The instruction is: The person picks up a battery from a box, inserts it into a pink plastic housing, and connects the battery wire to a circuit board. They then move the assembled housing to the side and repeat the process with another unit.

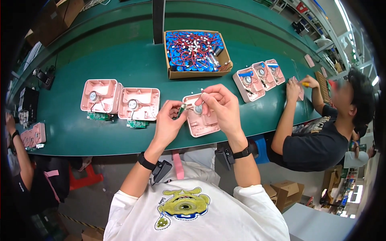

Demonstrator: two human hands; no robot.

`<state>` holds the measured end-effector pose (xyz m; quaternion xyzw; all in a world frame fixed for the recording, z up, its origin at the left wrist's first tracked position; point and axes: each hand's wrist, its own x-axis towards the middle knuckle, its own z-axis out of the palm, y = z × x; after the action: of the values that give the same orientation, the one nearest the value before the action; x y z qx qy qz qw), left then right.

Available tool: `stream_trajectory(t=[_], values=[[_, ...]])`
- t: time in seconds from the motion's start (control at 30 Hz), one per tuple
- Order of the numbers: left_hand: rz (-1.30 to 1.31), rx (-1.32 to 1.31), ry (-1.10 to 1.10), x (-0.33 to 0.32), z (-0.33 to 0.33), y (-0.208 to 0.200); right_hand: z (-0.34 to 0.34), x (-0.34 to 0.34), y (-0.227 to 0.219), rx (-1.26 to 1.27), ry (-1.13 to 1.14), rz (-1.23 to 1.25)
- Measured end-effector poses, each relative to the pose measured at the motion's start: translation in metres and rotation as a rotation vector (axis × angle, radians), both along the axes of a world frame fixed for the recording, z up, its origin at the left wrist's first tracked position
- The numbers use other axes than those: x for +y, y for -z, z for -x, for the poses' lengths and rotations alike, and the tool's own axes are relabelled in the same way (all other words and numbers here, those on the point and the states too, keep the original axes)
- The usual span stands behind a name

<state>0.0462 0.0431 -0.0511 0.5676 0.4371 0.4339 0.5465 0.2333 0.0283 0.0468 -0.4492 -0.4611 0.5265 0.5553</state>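
Note:
In front of me a pink plastic housing [206, 130] lies open side up on the green bench, with a round speaker [198, 109] inside, partly covered by my fingers. Over its left edge, my left hand [171, 120] pinches a small green circuit board [181, 110] between thumb and fingers. My right hand [221, 105] hovers above the housing's right side, thumb and forefinger pressed together. A tiny white tip shows at those fingertips, too small to name; thin wires run near the speaker between the hands.
A cardboard box [200, 74] of blue batteries with red leads stands beyond my hands. Pink housings with speakers and boards [138, 123] sit to the left. More pink housings [254, 93] holding blue batteries are at the right, beside a co-worker [317, 136] with a yellow-handled tool.

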Motion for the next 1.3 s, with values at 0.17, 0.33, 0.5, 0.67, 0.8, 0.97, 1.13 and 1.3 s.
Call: stream_trajectory(t=[0.17,0.33,0.5,0.67,0.8,0.97,1.13,1.3], values=[[-0.005,0.005,0.004,0.002,0.000,0.003,-0.003,-0.002,-0.001,0.049,-0.011,0.016],[-0.027,-0.096,-0.061,-0.005,-0.005,0.004,-0.008,-0.008,-0.004,0.096,-0.040,0.032],[-0.018,-0.162,-0.031,-0.004,-0.006,0.005,-0.009,-0.012,-0.004,0.099,-0.107,0.028],[0.008,-0.123,0.011,-0.007,-0.002,0.005,-0.011,-0.024,-0.001,0.081,-0.266,0.159],[0.018,-0.097,0.020,-0.006,-0.002,0.004,-0.005,-0.032,-0.002,-0.010,-0.267,0.270],[0.086,-0.218,0.041,-0.005,-0.004,0.004,0.005,-0.027,0.018,-1.047,0.012,-0.516],[-0.050,-0.165,0.012,-0.005,-0.004,0.000,0.003,-0.015,0.035,-1.160,0.054,-0.699],[-0.113,-0.012,0.021,-0.001,-0.002,-0.016,-0.001,-0.011,0.036,-1.214,0.033,-0.717]])
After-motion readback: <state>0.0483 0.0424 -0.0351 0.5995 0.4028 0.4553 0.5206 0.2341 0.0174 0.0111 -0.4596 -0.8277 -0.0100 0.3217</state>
